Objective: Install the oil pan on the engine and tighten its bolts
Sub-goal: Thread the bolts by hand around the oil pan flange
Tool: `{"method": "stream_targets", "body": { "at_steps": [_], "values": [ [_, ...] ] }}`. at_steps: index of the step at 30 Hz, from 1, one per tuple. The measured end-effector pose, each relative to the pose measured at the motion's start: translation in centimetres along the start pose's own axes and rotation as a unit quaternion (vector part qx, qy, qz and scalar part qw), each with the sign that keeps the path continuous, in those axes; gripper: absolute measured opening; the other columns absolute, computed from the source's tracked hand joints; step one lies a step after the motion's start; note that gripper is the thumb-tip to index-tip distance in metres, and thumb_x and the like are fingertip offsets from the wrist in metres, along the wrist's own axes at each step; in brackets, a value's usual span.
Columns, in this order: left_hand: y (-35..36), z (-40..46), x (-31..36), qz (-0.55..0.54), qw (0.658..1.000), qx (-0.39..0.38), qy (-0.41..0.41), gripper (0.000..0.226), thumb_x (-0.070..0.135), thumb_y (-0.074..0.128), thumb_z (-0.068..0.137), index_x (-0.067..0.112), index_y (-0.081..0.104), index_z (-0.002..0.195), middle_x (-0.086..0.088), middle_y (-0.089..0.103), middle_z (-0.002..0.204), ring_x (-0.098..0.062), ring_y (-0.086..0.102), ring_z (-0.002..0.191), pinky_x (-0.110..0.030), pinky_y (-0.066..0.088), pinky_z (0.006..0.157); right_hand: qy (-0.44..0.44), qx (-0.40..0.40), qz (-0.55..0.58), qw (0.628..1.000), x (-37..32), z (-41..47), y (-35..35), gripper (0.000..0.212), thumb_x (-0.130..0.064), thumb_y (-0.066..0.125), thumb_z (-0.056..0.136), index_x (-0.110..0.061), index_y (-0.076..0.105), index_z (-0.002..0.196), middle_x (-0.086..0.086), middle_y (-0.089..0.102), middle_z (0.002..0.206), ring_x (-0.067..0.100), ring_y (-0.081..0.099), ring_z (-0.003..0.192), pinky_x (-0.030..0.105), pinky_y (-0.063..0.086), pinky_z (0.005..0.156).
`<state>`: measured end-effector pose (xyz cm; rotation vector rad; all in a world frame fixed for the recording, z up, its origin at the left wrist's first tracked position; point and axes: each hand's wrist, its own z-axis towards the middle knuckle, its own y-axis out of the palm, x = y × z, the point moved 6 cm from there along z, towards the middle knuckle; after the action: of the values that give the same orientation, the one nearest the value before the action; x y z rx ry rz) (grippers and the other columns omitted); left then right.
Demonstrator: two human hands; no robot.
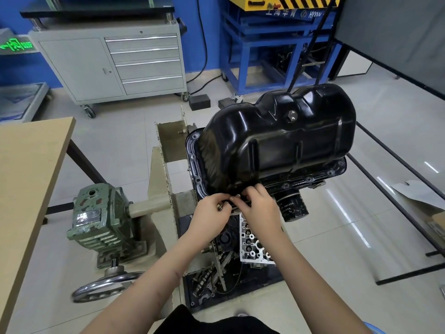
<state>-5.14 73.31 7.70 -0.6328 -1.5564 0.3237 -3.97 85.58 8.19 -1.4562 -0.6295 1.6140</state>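
Observation:
A glossy black oil pan (279, 138) sits upside down on the engine (310, 182), which is held in a beige stand (166, 179). Its flange shows bolt holes along the left and right edges. Both hands meet at the near edge of the flange. My left hand (212, 213) has curled fingers and holds small metal bolts (220, 206). My right hand (258, 206) pinches a bolt (238, 195) at the flange edge. A drain plug (292, 115) sticks out of the pan's top.
A green gearbox (98, 218) with a handwheel (106, 285) stands left of the stand. A wooden table (26, 189) fills the left side. An oil filter (292, 207) hangs right of my hands. A grey tool cabinet (115, 61) and a blue frame (265, 44) stand behind.

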Motion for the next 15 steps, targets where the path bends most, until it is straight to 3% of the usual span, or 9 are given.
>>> {"method": "stream_targets", "body": {
  "at_steps": [6, 9, 13, 15],
  "values": [
    [-0.16, -0.08, 0.07, -0.005, 1.000, 0.006, -0.004, 0.032, 0.010, 0.046, 0.087, 0.014, 0.065, 0.113, 0.005, 0.065, 0.090, -0.006, 0.057, 0.072, -0.019, 0.041, 0.069, -0.002, 0.012, 0.033, 0.999, -0.03, -0.59, -0.18, 0.028, -0.030, 0.064, 0.084, -0.007, 0.066, 0.100, 0.004, 0.060, 0.100, 0.022, 0.060, 0.079, 0.026, 0.037, 0.061],
    [-0.15, -0.12, 0.22, -0.008, 1.000, 0.007, 0.001, 0.032, 0.009, 0.046, 0.087, 0.014, 0.065, 0.112, 0.005, 0.065, 0.090, -0.003, 0.055, 0.068, -0.016, 0.039, 0.066, -0.005, 0.012, 0.052, 0.999, -0.32, -0.77, -0.07, 0.021, -0.023, 0.061, 0.086, -0.006, 0.067, 0.098, 0.006, 0.060, 0.098, 0.024, 0.059, 0.074, 0.027, 0.041, 0.060],
    [-0.21, -0.21, 0.32, -0.014, 1.000, 0.009, 0.004, 0.030, 0.008, 0.046, 0.086, 0.014, 0.067, 0.107, 0.005, 0.064, 0.084, -0.004, 0.054, 0.064, -0.011, 0.038, 0.056, 0.014, 0.003, 0.057, 0.998, -0.48, -0.41, 0.06, 0.025, -0.027, 0.062, 0.086, -0.003, 0.063, 0.093, 0.009, 0.057, 0.097, 0.026, 0.058, 0.080, 0.035, 0.046, 0.066],
    [-0.29, -0.23, 0.29, -0.023, 1.000, 0.008, 0.000, 0.030, 0.007, 0.046, 0.087, 0.014, 0.067, 0.107, 0.006, 0.062, 0.082, -0.003, 0.054, 0.065, -0.008, 0.039, 0.058, 0.019, 0.000, 0.056, 0.998, -0.43, -0.39, 0.04, 0.027, -0.028, 0.062, 0.085, -0.003, 0.063, 0.096, 0.008, 0.056, 0.099, 0.025, 0.058, 0.081, 0.033, 0.045, 0.067]
  ]
}}
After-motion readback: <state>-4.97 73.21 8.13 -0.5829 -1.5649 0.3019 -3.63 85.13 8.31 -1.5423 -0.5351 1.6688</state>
